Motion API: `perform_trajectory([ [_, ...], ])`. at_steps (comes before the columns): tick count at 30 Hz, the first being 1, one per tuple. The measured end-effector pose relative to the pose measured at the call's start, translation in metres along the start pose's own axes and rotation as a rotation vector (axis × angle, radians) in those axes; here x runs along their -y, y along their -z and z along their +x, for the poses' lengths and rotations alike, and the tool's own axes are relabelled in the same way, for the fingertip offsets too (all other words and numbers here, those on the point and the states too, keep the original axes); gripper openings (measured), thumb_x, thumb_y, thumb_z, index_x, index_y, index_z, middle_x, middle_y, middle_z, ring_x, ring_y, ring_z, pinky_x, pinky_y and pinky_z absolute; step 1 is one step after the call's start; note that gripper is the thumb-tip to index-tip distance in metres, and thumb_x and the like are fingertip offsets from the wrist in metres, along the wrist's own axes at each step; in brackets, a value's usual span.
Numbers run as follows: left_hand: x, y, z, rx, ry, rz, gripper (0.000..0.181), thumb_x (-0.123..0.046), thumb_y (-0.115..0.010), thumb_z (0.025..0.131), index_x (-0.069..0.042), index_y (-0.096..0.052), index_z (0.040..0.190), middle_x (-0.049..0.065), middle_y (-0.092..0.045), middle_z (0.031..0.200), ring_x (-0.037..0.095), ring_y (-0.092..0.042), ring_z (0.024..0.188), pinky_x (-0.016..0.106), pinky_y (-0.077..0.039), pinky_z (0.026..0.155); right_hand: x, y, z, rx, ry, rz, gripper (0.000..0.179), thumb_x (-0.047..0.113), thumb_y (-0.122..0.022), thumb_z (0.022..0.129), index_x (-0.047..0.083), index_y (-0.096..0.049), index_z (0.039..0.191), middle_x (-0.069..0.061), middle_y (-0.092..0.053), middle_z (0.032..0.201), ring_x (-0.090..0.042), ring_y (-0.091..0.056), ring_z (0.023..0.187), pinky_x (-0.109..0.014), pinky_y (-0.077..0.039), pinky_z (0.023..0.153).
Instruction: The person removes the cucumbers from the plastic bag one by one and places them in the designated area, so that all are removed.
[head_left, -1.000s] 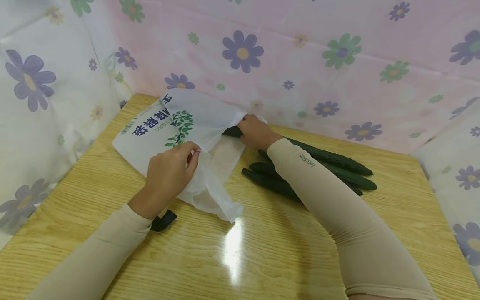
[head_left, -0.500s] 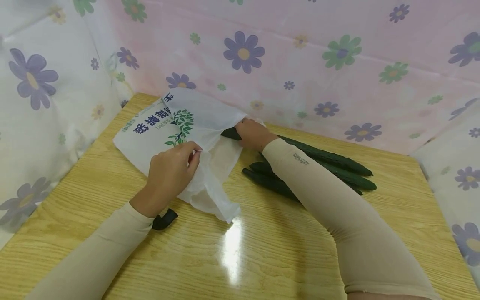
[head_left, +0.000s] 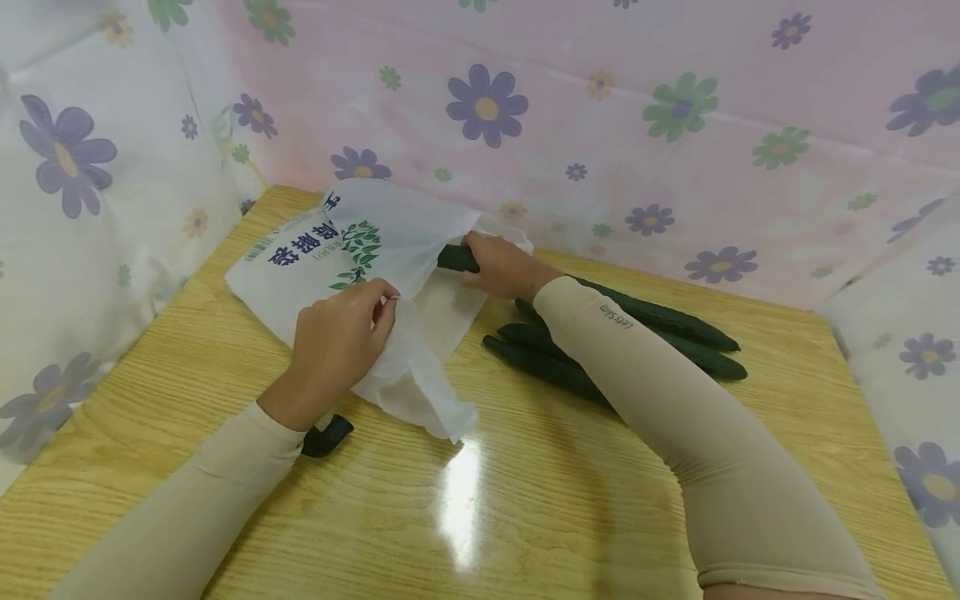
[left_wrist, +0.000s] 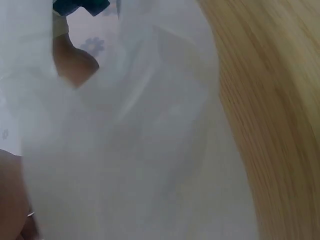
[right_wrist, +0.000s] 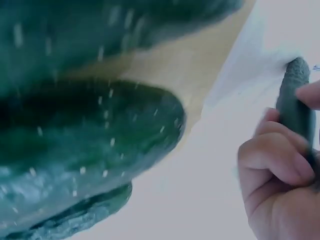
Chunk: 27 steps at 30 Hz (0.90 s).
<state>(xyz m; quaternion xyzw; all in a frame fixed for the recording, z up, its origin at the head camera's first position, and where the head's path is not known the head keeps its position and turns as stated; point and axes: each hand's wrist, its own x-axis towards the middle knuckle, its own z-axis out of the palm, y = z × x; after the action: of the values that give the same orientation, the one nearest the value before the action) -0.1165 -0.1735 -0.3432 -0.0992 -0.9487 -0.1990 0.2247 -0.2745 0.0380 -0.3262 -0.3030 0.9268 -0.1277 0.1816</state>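
Observation:
A white plastic bag (head_left: 292,287) with blue lettering and a green leaf print lies at the back left, its mouth toward the right. My left hand (head_left: 341,333) pinches the near edge of that mouth between thumb and finger. At the far side of the opening, my right hand (head_left: 506,265) grips a dark green cucumber (head_left: 456,257), whose end points into the bag. The right wrist view shows fingers curled round this cucumber (right_wrist: 292,100) against the white plastic. Bag film fills most of the left wrist view.
Several more cucumbers (head_left: 551,371) lie on the wooden table (head_left: 555,517), partly hidden under my right forearm. A black curved piece (head_left: 327,437) shows beside my left wrist. Flowered cloth (head_left: 570,100) stands around the table's back and sides.
My right hand has shifted slightly left at the bag's mouth, and more of the cucumber's end shows ahead of its fingers. My left hand keeps its pinch nearly in place.

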Motion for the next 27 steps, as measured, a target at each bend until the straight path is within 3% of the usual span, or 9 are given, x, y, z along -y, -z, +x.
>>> perform_trajectory([
  [4,0.003,0.001,0.001,-0.009,0.004,0.003,0.013,-0.017,-0.062,0.097,-0.008,-0.07,0.1,0.007,-0.068,0.075,0.019,-0.05,0.048,0.028,-0.032,0.041,0.007,-0.006,-0.005,-0.035,0.015,0.113,0.049,0.032,-0.053,0.103,0.005,-0.041,0.142,-0.01,-0.058,0.125,-0.022,-0.058,0.096,-0.037,-0.047,0.085],
  [9,0.004,0.0,0.002,-0.039,-0.004,0.007,0.014,-0.018,-0.061,0.097,-0.007,-0.07,0.099,0.007,-0.067,0.074,0.019,-0.05,0.047,0.029,-0.033,0.041,0.015,-0.01,-0.017,-0.113,0.019,0.15,0.049,0.04,-0.055,0.102,0.007,-0.05,0.138,-0.008,-0.063,0.119,-0.02,-0.061,0.089,-0.036,-0.047,0.077],
  [13,0.005,0.001,0.003,-0.058,0.009,0.016,0.015,-0.018,-0.061,0.097,-0.007,-0.07,0.1,0.007,-0.067,0.074,0.021,-0.053,0.048,0.031,-0.035,0.041,0.017,-0.009,-0.029,-0.127,0.024,0.174,0.05,0.041,-0.055,0.101,0.009,-0.051,0.139,-0.007,-0.063,0.121,-0.021,-0.063,0.092,-0.039,-0.049,0.081],
  [17,0.005,0.001,0.004,-0.06,0.021,0.016,0.015,-0.019,-0.061,0.097,-0.007,-0.07,0.1,0.007,-0.068,0.074,0.021,-0.053,0.049,0.031,-0.035,0.041,0.017,-0.009,-0.044,-0.114,0.019,0.198,0.057,0.043,-0.056,0.101,0.008,-0.047,0.144,-0.008,-0.059,0.136,-0.023,-0.064,0.11,-0.042,-0.05,0.095],
  [24,0.005,0.0,0.003,-0.068,0.028,0.012,0.016,-0.02,-0.062,0.098,-0.006,-0.07,0.099,0.007,-0.068,0.074,0.021,-0.054,0.05,0.031,-0.036,0.042,0.014,-0.018,-0.074,-0.126,0.016,0.22,0.059,0.047,-0.054,0.1,0.012,-0.047,0.146,-0.009,-0.069,0.119,-0.023,-0.07,0.085,-0.041,-0.052,0.091],
  [25,0.005,0.0,0.003,-0.067,0.028,0.013,0.016,-0.02,-0.062,0.098,-0.006,-0.07,0.099,0.007,-0.067,0.074,0.021,-0.054,0.05,0.031,-0.035,0.042,0.013,-0.02,-0.08,-0.131,0.016,0.218,0.059,0.048,-0.054,0.1,0.012,-0.046,0.147,-0.011,-0.071,0.11,-0.024,-0.069,0.078,-0.041,-0.052,0.091],
  [27,0.005,-0.001,0.003,-0.064,0.027,0.014,0.016,-0.02,-0.061,0.098,-0.006,-0.07,0.099,0.007,-0.067,0.074,0.021,-0.054,0.05,0.031,-0.035,0.042,0.01,-0.022,-0.088,-0.146,0.016,0.237,0.061,0.048,-0.054,0.1,0.012,-0.045,0.148,-0.01,-0.067,0.124,-0.023,-0.071,0.086,-0.043,-0.05,0.098],
])
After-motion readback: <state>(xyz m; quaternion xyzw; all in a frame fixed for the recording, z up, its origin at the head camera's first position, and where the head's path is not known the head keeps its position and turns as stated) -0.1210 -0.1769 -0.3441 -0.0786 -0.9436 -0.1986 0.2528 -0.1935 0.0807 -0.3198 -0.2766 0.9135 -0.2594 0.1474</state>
